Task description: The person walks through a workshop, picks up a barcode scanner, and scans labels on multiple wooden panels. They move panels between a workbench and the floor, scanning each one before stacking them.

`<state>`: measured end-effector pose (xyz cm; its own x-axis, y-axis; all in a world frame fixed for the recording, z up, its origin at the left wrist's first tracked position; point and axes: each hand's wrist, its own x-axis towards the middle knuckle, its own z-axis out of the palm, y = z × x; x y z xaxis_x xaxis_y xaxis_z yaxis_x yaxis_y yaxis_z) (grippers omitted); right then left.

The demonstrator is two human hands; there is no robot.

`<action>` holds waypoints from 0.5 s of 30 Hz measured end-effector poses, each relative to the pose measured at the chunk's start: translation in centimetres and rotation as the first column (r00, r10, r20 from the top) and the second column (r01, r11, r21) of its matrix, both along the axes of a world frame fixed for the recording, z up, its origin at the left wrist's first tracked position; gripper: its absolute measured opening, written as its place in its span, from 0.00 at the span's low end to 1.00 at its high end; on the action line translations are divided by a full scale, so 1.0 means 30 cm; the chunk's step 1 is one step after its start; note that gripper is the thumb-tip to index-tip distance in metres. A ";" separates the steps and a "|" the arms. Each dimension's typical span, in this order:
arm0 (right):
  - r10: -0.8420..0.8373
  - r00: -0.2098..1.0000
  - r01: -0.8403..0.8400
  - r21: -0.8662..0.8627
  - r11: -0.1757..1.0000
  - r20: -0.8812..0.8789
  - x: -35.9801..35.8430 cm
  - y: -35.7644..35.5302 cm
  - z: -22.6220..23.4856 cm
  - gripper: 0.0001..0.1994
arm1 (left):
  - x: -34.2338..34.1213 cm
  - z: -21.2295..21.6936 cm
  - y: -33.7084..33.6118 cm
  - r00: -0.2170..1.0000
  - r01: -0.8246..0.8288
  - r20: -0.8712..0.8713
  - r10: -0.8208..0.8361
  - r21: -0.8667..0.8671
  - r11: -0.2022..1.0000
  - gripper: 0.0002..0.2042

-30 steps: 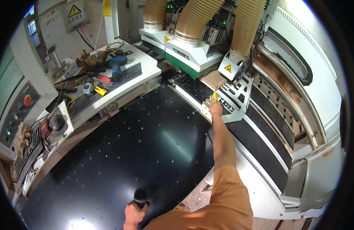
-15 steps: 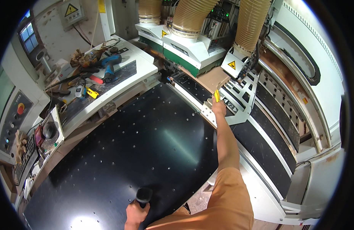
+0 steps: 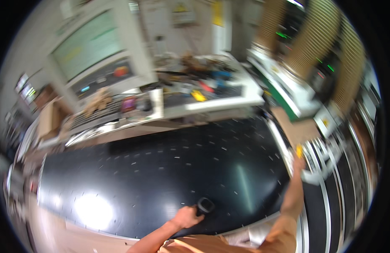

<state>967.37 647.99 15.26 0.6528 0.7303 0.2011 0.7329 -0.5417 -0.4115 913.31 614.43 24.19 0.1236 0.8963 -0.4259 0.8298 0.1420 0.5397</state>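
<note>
The whole scene is smeared by motion blur. At far left, a pale control console with a greenish screen [image 3: 87,44] stands above a sloping panel of coloured buttons [image 3: 103,80]. Just right of it, a white workbench [image 3: 211,99] carries a scatter of hand tools, among them something yellow [image 3: 198,96] and something blue; they are too blurred to name.

Below the bench spreads the big glossy black machine bed [image 3: 161,168], dotted with small pale marks and throwing back a bright glare near its lower left corner.

At the bed's near edge, my left hand [image 3: 185,216] is curled around a small black round object [image 3: 205,205], which sits on the black surface and pokes out just beyond my fingers. The grip looks closed on it, though the blur hides the fingertips.

Further right, my right arm stretches up and away, and my right hand [image 3: 299,162] rests at the bed's right edge, touching a small yellow piece [image 3: 299,151] beside a white metal bracket [image 3: 325,162]. I cannot tell whether that hand grips the piece or only presses on it.

Above, ribbed tan extraction hoses [image 3: 321,42] drop onto the white and green machine head [image 3: 287,90].
</note>
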 end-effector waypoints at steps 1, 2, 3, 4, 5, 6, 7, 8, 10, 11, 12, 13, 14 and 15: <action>0.079 0.995 -0.077 -0.036 0.996 0.054 -0.003 -0.006 -0.012 0.34 | -0.002 0.001 -0.003 1.000 -0.016 0.017 0.016 0.031 0.999 0.24; 0.115 0.990 -0.108 -0.087 0.990 0.083 0.048 0.026 -0.008 0.35 | -0.004 0.001 -0.004 0.999 -0.008 0.042 0.006 0.059 0.998 0.24; 0.058 0.997 -0.055 -0.058 0.997 0.049 0.033 0.016 -0.010 0.36 | -0.007 0.001 -0.006 0.999 -0.002 0.053 -0.002 0.077 0.997 0.24; -0.005 0.999 -0.004 -0.190 0.982 -0.049 0.065 0.037 0.005 0.39 | -0.008 0.002 -0.008 0.998 -0.010 0.062 0.005 0.071 0.997 0.24; -0.031 0.999 0.027 -0.111 0.993 -0.037 0.041 0.024 0.015 0.39 | -0.010 0.005 -0.009 0.998 -0.006 0.063 0.002 0.055 0.998 0.24; -0.080 0.994 0.064 -0.198 0.978 -0.078 0.044 0.026 0.039 0.39 | -0.010 0.008 -0.010 0.998 0.008 0.057 -0.010 0.037 0.999 0.24; -0.062 0.996 0.054 -0.123 0.991 -0.064 0.017 0.010 0.057 0.39 | -0.010 0.012 -0.012 0.997 0.008 0.076 -0.011 0.036 0.999 0.24; -0.082 0.992 0.060 -0.212 0.975 -0.097 -0.001 -0.003 0.080 0.38 | -0.010 0.014 -0.013 0.997 0.004 0.074 -0.008 0.043 0.999 0.24; -0.057 0.995 0.042 -0.177 0.983 -0.077 -0.044 -0.033 0.115 0.37 | -0.010 0.013 -0.014 0.997 0.013 0.070 -0.015 0.036 0.999 0.24; -0.034 0.995 0.024 -0.112 0.993 -0.090 -0.091 -0.065 0.125 0.37 | -0.011 0.009 -0.015 0.997 0.010 0.078 -0.013 0.043 0.999 0.23; -0.069 0.993 0.053 -0.158 0.986 -0.099 -0.069 -0.051 0.136 0.37 | -0.011 0.005 -0.016 0.996 0.008 0.086 -0.012 0.049 0.999 0.23; -0.036 0.994 0.024 -0.118 0.993 -0.101 -0.130 -0.094 0.135 0.37 | -0.012 -0.001 -0.017 0.996 0.006 0.088 -0.010 0.049 0.999 0.23; -0.028 0.994 0.016 -0.117 0.993 -0.105 -0.072 -0.055 0.138 0.36 | -0.013 -0.007 -0.018 0.996 0.005 0.091 -0.010 0.060 0.998 0.23; -0.036 0.997 0.033 -0.043 0.999 -0.068 -0.140 -0.102 0.127 0.36 | -0.014 -0.013 -0.019 0.996 0.004 0.089 -0.010 0.063 0.998 0.23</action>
<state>963.16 644.93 19.08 0.6892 0.7137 0.1248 0.6840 -0.5841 -0.4370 912.90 613.87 23.81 0.1651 0.9199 -0.3558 0.7786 0.0998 0.6195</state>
